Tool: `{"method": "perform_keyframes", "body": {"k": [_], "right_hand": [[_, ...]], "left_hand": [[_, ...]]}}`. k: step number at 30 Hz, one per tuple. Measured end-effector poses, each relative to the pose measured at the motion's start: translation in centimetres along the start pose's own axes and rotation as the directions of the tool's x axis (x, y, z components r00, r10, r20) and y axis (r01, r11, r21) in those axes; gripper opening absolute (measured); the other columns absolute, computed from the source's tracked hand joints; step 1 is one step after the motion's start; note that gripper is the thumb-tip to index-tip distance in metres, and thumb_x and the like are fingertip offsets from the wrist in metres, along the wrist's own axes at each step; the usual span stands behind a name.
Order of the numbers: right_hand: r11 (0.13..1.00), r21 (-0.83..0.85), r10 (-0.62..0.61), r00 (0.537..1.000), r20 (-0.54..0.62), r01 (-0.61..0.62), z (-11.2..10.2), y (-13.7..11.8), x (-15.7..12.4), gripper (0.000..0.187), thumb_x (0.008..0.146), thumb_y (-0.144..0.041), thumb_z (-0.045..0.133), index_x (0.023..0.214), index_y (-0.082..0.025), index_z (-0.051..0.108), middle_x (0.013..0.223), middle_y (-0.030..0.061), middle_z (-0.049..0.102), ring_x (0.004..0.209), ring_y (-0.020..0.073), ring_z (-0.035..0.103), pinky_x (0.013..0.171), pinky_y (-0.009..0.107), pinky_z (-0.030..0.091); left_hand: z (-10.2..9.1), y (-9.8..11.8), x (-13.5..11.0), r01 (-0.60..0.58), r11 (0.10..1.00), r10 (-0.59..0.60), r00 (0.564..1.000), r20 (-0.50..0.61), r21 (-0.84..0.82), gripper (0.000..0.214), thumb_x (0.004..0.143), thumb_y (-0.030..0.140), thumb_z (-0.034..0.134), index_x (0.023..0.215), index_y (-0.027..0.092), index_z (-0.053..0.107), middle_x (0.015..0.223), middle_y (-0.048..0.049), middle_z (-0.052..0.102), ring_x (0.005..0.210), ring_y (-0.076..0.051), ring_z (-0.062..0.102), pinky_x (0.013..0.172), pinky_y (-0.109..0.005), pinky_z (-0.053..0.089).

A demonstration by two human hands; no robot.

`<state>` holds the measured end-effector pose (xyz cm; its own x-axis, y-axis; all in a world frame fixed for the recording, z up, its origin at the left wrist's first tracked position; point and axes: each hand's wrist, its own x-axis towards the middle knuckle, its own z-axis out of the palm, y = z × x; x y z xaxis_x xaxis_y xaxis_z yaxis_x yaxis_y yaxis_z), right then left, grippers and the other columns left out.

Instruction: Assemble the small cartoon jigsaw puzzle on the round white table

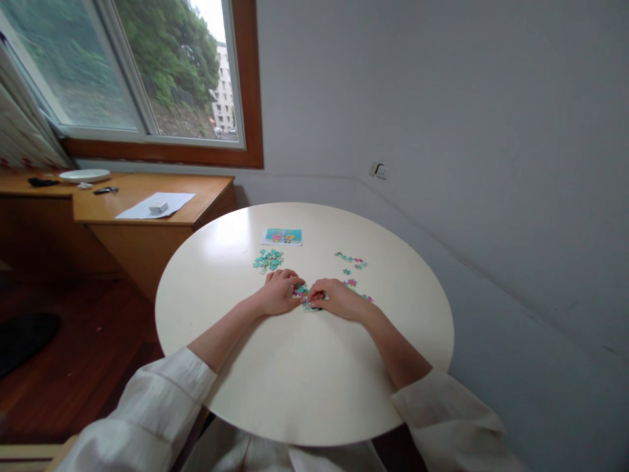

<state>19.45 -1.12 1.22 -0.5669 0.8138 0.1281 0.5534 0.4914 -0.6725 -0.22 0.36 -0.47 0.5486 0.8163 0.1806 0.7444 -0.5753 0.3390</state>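
Near the middle of the round table, a partly joined jigsaw puzzle [309, 307] lies between my two hands, much of it covered by fingers. My left hand [281, 292] rests at its left side, with curved fingers and thumb on its edge. From the right, my right hand [338, 298] bends over the puzzle with thumb and fingertips pinched together on a puzzle piece, mostly hidden. A heap of loose teal puzzle pieces [268, 259] lies beyond my left hand. Several scattered puzzle pieces [354, 261], some pink, lie beyond my right hand.
A picture card [282, 236] lies at the back of the cream table [295, 387]. Left of it stands a wooden desk [211, 196] with white paper [156, 205], a small white box [158, 208] and a white plate [85, 176]. A wall runs along the right.
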Motion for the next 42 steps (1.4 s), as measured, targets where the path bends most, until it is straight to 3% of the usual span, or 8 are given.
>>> {"method": "perform_keyframes", "body": {"k": [10, 21, 34, 42], "right_hand": [[0.999, 0.037, -0.014, 1.000, 0.002, 0.014, 0.3, 0.7, 0.1, 0.004, 0.069, -0.016, 0.060, 0.070, -0.015, 0.063, 0.067, -0.0006, 0.055, 0.063, 0.0104, 0.049, 0.060, 0.022, 0.038], [0.998, 0.060, 0.030, 0.999, -0.015, -0.029, -0.3, -0.1, -0.2, 0.005, 0.068, -0.018, 0.061, 0.070, -0.015, 0.064, 0.064, -0.0006, 0.055, 0.061, 0.0099, 0.047, 0.057, 0.021, 0.037], [0.997, 0.046, 0.055, 0.996, 0.065, -0.058, -0.5, 0.6, -0.3, 0.014, 0.064, -0.021, 0.065, 0.076, -0.016, 0.068, 0.069, 0.0009, 0.058, 0.066, 0.0121, 0.050, 0.062, 0.023, 0.040], [0.997, 0.061, 0.054, 0.998, -0.020, -0.053, -0.4, 0.2, -0.2, 0.009, 0.067, -0.023, 0.061, 0.071, -0.015, 0.065, 0.063, -0.0006, 0.055, 0.059, 0.0097, 0.046, 0.056, 0.022, 0.037]], "left_hand": [[0.0, 0.0, 0.0, 0.002, 1.000, -0.002, 1.000, -0.002, 0.004, 0.044, 0.074, 0.046, 0.053, 0.113, 0.025, 0.055, 0.117, -0.0084, 0.051, 0.111, -0.028, 0.043, 0.098, -0.046, 0.028], [-0.1, 0.1, 0.0, 0.004, 1.000, -0.004, 1.000, 0.004, -0.015, 0.044, 0.075, 0.048, 0.051, 0.113, 0.025, 0.055, 0.118, -0.0087, 0.050, 0.112, -0.028, 0.042, 0.099, -0.047, 0.026], [-0.3, 0.4, -0.1, 0.017, 1.000, -0.017, 1.000, 0.011, -0.010, 0.043, 0.074, 0.044, 0.053, 0.113, 0.026, 0.056, 0.117, -0.0085, 0.050, 0.112, -0.028, 0.042, 0.099, -0.047, 0.027], [-0.1, 0.2, 0.0, 0.011, 1.000, -0.011, 1.000, 0.006, -0.003, 0.044, 0.074, 0.047, 0.053, 0.113, 0.026, 0.056, 0.118, -0.0084, 0.051, 0.112, -0.028, 0.042, 0.099, -0.046, 0.027]]}}
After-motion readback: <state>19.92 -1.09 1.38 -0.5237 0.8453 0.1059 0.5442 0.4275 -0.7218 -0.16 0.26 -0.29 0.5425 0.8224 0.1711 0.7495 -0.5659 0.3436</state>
